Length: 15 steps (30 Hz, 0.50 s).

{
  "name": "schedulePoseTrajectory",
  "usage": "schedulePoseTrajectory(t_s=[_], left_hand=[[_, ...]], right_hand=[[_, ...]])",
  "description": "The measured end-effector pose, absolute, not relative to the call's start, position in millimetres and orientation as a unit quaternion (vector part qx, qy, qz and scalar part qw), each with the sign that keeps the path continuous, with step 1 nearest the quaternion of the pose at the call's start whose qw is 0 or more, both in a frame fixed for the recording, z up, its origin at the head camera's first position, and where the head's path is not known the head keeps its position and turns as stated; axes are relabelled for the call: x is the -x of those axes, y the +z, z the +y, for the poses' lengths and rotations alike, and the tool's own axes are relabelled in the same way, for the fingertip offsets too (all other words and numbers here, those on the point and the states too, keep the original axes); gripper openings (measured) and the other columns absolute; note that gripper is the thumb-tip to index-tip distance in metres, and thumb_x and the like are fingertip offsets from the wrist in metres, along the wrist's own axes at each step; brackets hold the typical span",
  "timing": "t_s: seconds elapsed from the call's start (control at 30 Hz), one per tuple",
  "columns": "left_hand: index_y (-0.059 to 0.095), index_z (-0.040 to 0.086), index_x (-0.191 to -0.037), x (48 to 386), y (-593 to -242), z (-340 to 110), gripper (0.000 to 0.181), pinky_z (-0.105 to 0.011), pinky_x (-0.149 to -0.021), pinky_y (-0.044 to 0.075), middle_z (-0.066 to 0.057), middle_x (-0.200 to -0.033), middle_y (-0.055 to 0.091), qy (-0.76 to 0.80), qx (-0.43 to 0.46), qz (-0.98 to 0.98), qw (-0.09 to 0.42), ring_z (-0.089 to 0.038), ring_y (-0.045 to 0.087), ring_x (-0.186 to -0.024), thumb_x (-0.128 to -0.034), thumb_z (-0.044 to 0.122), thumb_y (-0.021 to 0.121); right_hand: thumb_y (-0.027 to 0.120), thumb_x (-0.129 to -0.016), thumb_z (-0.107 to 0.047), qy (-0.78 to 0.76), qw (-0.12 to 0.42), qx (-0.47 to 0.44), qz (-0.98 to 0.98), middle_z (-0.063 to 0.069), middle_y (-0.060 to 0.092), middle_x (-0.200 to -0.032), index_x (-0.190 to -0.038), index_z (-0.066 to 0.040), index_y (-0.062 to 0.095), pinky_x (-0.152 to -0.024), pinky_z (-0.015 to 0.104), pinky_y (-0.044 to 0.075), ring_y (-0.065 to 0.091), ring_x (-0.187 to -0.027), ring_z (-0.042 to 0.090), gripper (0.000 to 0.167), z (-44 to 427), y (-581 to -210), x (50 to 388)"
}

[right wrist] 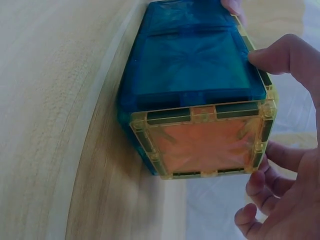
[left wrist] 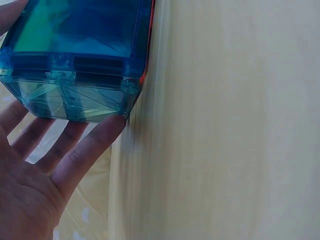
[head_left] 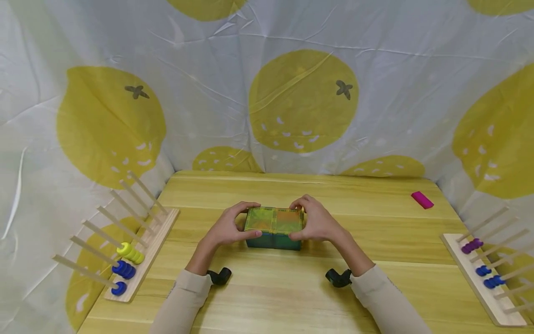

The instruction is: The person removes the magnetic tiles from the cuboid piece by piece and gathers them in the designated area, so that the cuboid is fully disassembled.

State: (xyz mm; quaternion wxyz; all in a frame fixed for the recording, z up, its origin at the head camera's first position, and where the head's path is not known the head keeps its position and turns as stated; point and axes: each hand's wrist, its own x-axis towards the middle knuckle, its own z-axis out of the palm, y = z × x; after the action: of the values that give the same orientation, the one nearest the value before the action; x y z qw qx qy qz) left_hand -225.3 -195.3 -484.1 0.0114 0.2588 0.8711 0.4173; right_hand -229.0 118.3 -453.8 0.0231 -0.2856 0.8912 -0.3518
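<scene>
A box of see-through magnetic tiles (head_left: 273, 221) sits at the middle of the wooden table, two squares long. Its top shows a yellow-green square and an orange one, and its front is blue-green. My left hand (head_left: 227, 227) grips the left end, thumb at the front top edge and fingers behind. Gripping the right end the same way is my right hand (head_left: 320, 222). In the left wrist view, fingertips touch the pale end of the tile box (left wrist: 75, 97). The right wrist view shows its yellow-framed orange end tile (right wrist: 202, 145), with the thumb on a top edge.
To the left stands a wooden peg rack (head_left: 152, 250) with yellow and blue rings. Another peg rack (head_left: 479, 278) at the right bears purple and blue rings. A magenta block (head_left: 422, 200) lies at the back right. A lemon-print cloth (head_left: 304, 102) hangs behind the table.
</scene>
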Motion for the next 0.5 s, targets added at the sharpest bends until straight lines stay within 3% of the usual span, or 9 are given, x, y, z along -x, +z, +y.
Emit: schedulePoseTrajectory(t_s=[0.5], left_hand=[[0.056, 0.025, -0.146, 227.2, -486.4, -196.5, 0.074, -0.061, -0.109, 0.046, 0.005, -0.145, 0.059, 0.423, -0.260, 0.868, 0.016, -0.033, 0.056, -0.134, -0.0810, 0.042, 0.087]], right_hand=[[0.094, -0.060, -0.036, -0.371, -0.030, 0.295, 0.880, 0.003, 0.058, -0.115, -0.122, -0.010, 0.068, -0.087, 0.042, 0.054, 0.058, -0.106, 0.023, 0.072, 118.0, -453.1, 225.2]])
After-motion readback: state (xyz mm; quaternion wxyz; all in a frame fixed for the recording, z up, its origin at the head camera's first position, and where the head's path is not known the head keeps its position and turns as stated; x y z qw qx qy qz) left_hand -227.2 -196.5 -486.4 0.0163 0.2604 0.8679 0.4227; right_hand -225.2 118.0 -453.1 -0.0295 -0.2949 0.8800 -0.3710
